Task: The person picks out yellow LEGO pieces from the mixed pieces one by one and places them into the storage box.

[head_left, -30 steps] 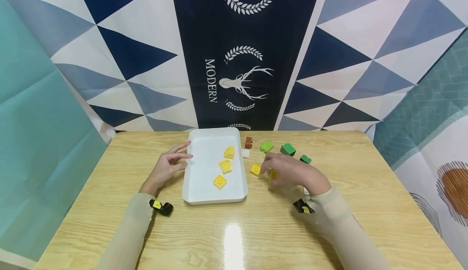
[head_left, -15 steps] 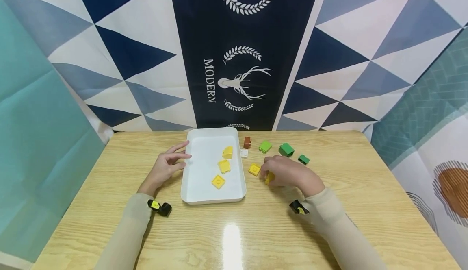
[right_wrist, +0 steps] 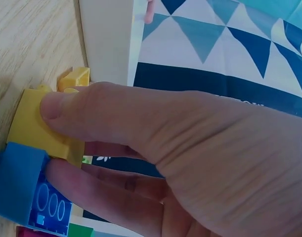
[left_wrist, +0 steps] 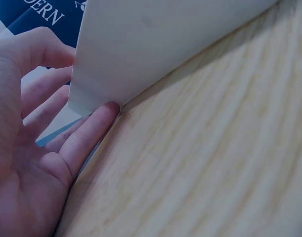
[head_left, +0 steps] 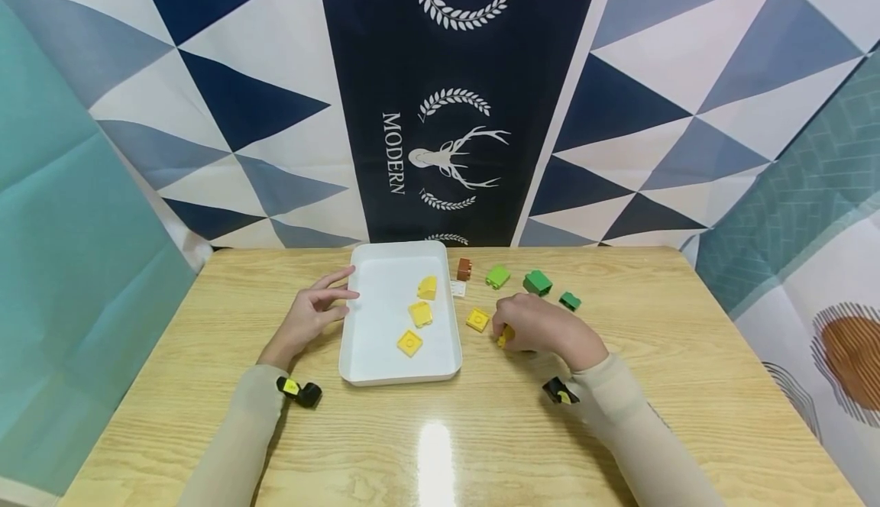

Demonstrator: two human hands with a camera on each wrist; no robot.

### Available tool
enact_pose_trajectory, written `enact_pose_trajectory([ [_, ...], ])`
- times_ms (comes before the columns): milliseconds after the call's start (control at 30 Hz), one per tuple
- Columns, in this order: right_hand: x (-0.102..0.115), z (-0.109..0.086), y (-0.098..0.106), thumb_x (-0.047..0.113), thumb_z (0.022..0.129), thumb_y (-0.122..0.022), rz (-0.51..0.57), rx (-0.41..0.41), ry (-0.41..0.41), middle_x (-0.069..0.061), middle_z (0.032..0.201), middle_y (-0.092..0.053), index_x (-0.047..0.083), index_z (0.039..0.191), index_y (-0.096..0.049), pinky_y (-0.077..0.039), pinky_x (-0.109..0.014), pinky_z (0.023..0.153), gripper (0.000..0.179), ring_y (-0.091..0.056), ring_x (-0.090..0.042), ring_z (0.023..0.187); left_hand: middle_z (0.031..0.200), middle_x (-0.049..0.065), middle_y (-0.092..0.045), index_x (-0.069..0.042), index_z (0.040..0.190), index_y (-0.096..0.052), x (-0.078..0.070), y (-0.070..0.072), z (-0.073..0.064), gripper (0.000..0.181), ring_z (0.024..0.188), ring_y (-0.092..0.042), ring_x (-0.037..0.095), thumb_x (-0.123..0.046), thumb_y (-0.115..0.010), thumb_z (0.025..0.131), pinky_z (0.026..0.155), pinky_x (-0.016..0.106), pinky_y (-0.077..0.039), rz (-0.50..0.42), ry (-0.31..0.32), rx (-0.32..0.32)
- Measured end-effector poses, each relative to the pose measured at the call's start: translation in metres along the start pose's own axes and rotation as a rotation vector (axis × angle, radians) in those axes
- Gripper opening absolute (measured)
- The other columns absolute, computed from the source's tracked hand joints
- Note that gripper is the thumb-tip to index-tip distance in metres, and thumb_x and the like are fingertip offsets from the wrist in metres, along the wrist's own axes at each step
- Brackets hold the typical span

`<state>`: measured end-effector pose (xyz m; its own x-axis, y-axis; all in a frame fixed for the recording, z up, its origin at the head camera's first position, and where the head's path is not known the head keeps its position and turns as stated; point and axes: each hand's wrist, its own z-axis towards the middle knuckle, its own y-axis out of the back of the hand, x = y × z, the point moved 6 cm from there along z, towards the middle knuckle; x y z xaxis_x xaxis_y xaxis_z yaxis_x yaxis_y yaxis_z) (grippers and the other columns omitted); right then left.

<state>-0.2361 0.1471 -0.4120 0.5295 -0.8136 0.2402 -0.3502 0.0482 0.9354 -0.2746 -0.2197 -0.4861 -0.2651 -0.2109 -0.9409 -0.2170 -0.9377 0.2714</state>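
Observation:
My right hand (head_left: pixel 539 330) pinches a yellow toy brick (right_wrist: pixel 31 121) on the wooden table, right of the white tray (head_left: pixel 402 379). The thumb lies along the brick's face. A blue brick (right_wrist: pixel 17 185) sits against it in the right wrist view, with a finger near its hollow underside; in the head view the hand hides it. A thin yellow piece (head_left: pixel 477 319) lies between this hand and the tray. Across the tray, my left hand (head_left: pixel 308 322) touches the left wall with loosely spread fingers. Inside the tray are 3 yellow pieces (head_left: pixel 409 343).
Behind the right hand lie a brown brick (head_left: pixel 464 269), a white brick (head_left: pixel 458 289), a light green brick (head_left: pixel 498 276), a dark green brick (head_left: pixel 538 283) and a smaller dark green brick (head_left: pixel 570 301). A patterned cloth (head_left: pixel 454 56) hangs beyond the table's back edge.
One second ago the right hand was blurred above the yellow brick; now its fingers have closed on it. The left hand and the tray look the same.

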Motion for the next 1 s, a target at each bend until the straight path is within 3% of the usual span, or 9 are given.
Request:
enact_pose_trajectory([
  [267, -0.001, 0.0, 0.005, 0.003, 0.092, -0.089, -0.012, -0.037, 0.027, 0.001, 0.098, -0.075, 0.017, 0.099, -0.09, -0.055, -0.025, 0.076, 0.016, -0.058, -0.012, 0.082, 0.178, 0.027, -0.044, 0.015, 0.127, -0.077, 0.0, 0.001, -0.002, 0.026, 0.161, -0.045, 0.059, 0.008, -0.07, 0.103, 0.114, 0.001, -0.044, 0.004, 0.006, -0.002],
  [433, 0.0, 0.001, 0.01, 0.003, 0.092, -0.089, -0.03, -0.094, 0.067, 0.0, 0.099, -0.075, 0.014, 0.106, -0.09, -0.058, -0.026, 0.078, 0.018, -0.06, -0.01, 0.083, 0.178, 0.026, -0.044, 0.014, 0.127, -0.077, 0.0, 0.001, -0.001, 0.026, 0.162, -0.045, 0.059, 0.008, -0.07, 0.103, 0.113, 0.001, -0.044, 0.007, 0.011, -0.004],
  [767, 0.005, -0.004, 0.023, 0.004, 0.09, -0.092, -0.067, -0.244, 0.176, 0.0, 0.101, -0.078, 0.012, 0.103, -0.089, -0.062, -0.026, 0.077, 0.016, -0.069, -0.01, 0.09, 0.178, 0.027, -0.044, 0.016, 0.127, -0.076, -0.002, 0.001, -0.001, 0.026, 0.161, -0.045, 0.059, 0.008, -0.07, 0.103, 0.115, 0.002, -0.044, 0.001, -0.001, -0.002],
  [1000, 0.008, -0.009, 0.03, 0.002, 0.087, -0.094, -0.11, -0.407, 0.214, -0.005, 0.109, -0.08, 0.009, 0.106, -0.088, -0.069, -0.035, 0.085, 0.021, -0.073, -0.021, 0.098, 0.177, 0.028, -0.044, 0.016, 0.127, -0.076, -0.002, 0.0, -0.001, 0.026, 0.16, -0.046, 0.059, 0.009, -0.071, 0.102, 0.115, 0.002, -0.044, -0.002, 0.0, -0.005],
])
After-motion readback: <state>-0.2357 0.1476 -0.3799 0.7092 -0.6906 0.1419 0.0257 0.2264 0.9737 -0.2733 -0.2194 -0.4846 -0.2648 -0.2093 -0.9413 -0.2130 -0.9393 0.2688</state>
